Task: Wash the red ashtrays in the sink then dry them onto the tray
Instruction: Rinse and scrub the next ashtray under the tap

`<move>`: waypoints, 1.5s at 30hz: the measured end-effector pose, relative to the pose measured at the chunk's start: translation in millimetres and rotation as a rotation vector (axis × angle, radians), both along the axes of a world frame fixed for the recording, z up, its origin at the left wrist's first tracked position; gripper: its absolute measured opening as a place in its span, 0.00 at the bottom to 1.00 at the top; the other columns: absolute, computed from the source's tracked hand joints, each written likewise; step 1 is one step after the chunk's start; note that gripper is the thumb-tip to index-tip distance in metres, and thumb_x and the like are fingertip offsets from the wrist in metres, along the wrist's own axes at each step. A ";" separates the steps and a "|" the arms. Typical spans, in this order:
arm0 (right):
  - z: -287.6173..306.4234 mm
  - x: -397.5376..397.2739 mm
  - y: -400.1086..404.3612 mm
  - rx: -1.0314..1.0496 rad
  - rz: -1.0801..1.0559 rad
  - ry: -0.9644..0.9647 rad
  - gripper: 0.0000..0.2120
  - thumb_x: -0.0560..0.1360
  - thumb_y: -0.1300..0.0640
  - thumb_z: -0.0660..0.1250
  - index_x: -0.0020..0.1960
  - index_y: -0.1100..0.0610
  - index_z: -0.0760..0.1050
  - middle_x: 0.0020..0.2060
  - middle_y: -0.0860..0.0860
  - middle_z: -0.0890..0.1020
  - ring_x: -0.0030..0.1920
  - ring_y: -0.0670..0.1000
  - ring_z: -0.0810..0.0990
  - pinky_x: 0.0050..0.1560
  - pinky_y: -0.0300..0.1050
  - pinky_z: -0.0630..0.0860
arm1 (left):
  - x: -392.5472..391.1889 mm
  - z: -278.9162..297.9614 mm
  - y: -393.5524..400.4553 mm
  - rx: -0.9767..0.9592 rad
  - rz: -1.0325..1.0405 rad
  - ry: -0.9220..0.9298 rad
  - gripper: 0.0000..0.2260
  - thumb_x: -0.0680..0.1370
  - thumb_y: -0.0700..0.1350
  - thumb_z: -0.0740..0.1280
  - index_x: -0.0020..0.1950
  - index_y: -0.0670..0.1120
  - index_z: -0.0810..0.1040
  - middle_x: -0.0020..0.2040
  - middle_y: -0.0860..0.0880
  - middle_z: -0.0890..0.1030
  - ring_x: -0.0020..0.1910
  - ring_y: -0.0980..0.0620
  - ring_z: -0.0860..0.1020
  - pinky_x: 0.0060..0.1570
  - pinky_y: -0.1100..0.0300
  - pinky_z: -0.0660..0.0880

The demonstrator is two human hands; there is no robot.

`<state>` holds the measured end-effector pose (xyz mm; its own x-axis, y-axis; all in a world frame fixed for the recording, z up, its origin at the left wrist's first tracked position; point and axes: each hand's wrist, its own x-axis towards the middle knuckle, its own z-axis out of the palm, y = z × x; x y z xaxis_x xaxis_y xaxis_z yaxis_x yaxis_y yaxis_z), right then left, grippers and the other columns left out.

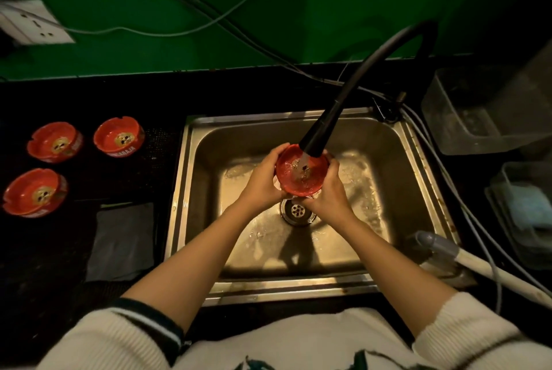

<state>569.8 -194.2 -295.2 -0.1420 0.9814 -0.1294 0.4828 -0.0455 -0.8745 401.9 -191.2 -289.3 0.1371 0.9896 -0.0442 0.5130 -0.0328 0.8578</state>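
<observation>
From my feed, the faucet head (313, 142) covers the far rim of the ashtray (301, 172), and both hands hide its sides and underside. A pale scrap beneath it is too obscured to identify. Lettering on the table's nearest ashtray (119, 137) blurs. The left-edge ashtray (34, 192) is partly cropped.

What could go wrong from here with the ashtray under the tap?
1. The ashtray is wet under running water; the grip of the left hand and right hand could slip and drop it into the sink.
2. Water hitting the bowl may splash toward the cables beside the sink.
3. Ash bits might clog the drain directly below.
</observation>
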 end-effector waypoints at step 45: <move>-5.2 6.1 -6.3 -0.118 0.089 0.048 0.54 0.59 0.53 0.83 0.71 0.51 0.48 0.64 0.49 0.69 0.62 0.48 0.72 0.61 0.43 0.73 | -5.0 6.1 -8.8 -0.015 -0.059 0.033 0.43 0.65 0.40 0.81 0.74 0.47 0.63 0.72 0.52 0.69 0.64 0.58 0.72 0.61 0.73 0.68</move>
